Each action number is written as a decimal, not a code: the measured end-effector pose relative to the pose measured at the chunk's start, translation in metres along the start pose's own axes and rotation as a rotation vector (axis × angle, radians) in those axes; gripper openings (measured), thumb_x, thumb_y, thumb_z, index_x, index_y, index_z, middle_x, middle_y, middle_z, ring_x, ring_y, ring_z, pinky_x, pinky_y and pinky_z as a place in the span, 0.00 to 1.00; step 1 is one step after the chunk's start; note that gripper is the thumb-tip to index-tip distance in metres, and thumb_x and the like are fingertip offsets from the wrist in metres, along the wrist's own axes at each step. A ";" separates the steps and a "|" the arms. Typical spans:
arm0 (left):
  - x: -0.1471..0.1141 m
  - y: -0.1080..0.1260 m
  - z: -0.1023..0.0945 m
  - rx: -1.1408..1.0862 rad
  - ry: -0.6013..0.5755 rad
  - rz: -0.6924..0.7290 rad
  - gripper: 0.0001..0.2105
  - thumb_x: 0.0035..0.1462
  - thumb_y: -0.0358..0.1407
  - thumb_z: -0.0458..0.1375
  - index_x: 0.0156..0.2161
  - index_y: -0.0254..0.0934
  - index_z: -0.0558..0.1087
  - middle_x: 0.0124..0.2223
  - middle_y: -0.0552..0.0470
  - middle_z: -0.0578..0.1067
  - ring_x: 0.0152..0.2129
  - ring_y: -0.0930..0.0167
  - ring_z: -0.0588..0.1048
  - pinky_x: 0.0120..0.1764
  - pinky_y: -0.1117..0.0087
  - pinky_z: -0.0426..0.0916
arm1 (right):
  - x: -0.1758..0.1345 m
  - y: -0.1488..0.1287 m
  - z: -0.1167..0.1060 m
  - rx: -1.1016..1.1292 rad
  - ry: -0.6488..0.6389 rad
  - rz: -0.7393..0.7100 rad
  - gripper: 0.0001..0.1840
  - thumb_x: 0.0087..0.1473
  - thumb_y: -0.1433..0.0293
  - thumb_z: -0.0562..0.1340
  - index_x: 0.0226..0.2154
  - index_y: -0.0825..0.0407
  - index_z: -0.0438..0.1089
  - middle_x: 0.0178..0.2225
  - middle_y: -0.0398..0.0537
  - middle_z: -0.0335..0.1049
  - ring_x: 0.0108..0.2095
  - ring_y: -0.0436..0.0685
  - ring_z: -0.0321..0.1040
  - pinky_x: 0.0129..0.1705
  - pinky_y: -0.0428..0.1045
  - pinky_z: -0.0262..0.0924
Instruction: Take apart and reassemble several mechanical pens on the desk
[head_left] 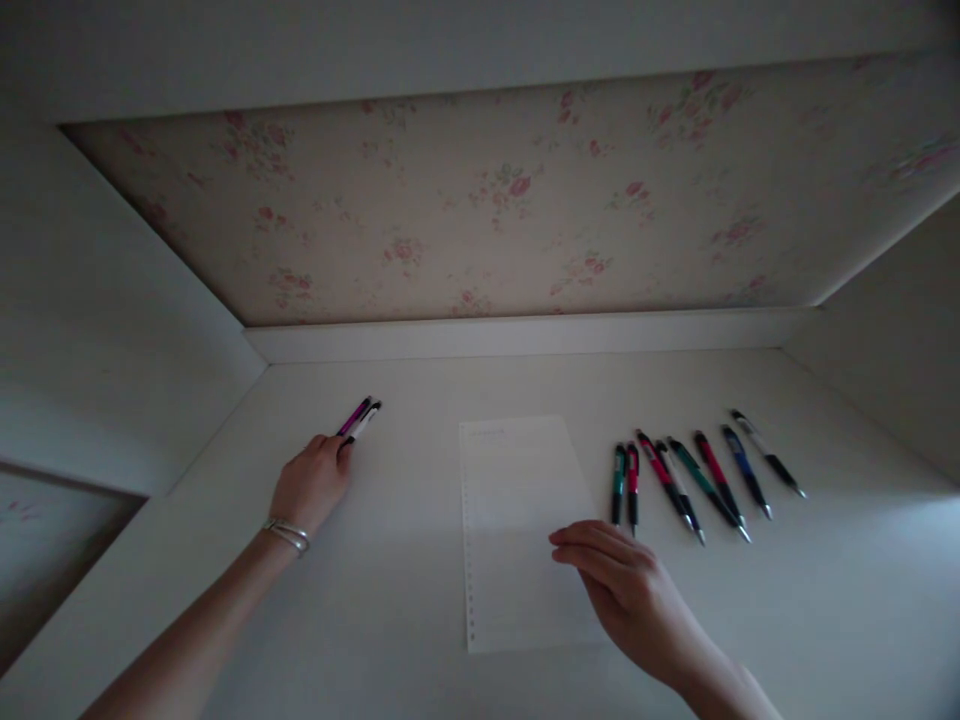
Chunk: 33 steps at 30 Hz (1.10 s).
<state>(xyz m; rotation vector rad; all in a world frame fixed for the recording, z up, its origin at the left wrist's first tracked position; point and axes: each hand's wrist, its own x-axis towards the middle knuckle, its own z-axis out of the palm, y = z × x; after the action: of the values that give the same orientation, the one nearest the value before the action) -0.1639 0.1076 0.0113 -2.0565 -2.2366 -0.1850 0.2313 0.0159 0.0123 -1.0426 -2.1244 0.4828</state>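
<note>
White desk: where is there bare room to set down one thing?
On the white desk, one free patch lies between the left hand and the paper; another lies beyond the paper, before the white ledge. Crowded: right of the paper, where eight pens lie close; the right hand blocks the paper's lower right edge.

Paper [517, 490]: white sheet, flat, holes down left edge, faint writing near top, lower right partly covered. Purple pen [354, 415] and white pen [365, 422]: left of paper, side by side, slanted, lower ends hidden. Eight pens [700, 478]: right of paper, loose row, mostly slanted; red, green, blue, white; black grips.
</note>
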 end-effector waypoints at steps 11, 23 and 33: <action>-0.058 0.098 -0.033 -1.110 -0.284 -0.094 0.17 0.60 0.48 0.56 0.40 0.34 0.76 0.28 0.51 0.76 0.27 0.67 0.75 0.32 0.70 0.69 | 0.006 -0.027 0.016 0.315 -0.127 0.486 0.15 0.66 0.63 0.55 0.51 0.47 0.69 0.42 0.51 0.77 0.35 0.54 0.74 0.33 0.46 0.69; -0.095 0.180 0.004 -1.797 -0.452 -0.337 0.15 0.54 0.42 0.66 0.39 0.32 0.75 0.35 0.49 0.78 0.32 0.68 0.77 0.40 0.67 0.74 | 0.004 -0.028 0.045 0.217 0.026 0.486 0.11 0.63 0.62 0.58 0.39 0.49 0.72 0.29 0.44 0.75 0.25 0.52 0.67 0.27 0.44 0.60; -0.103 0.172 0.005 -1.790 -0.529 -0.172 0.11 0.57 0.41 0.64 0.36 0.34 0.74 0.33 0.52 0.77 0.32 0.71 0.76 0.40 0.71 0.71 | 0.002 -0.030 0.043 0.165 -0.066 0.419 0.14 0.66 0.63 0.55 0.35 0.49 0.73 0.28 0.44 0.74 0.27 0.52 0.69 0.30 0.44 0.58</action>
<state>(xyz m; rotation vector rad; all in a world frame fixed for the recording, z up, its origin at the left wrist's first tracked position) 0.0160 0.0208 -0.0057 -2.4277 -2.7466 -2.7587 0.1831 -0.0015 0.0018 -1.3937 -1.8821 0.8870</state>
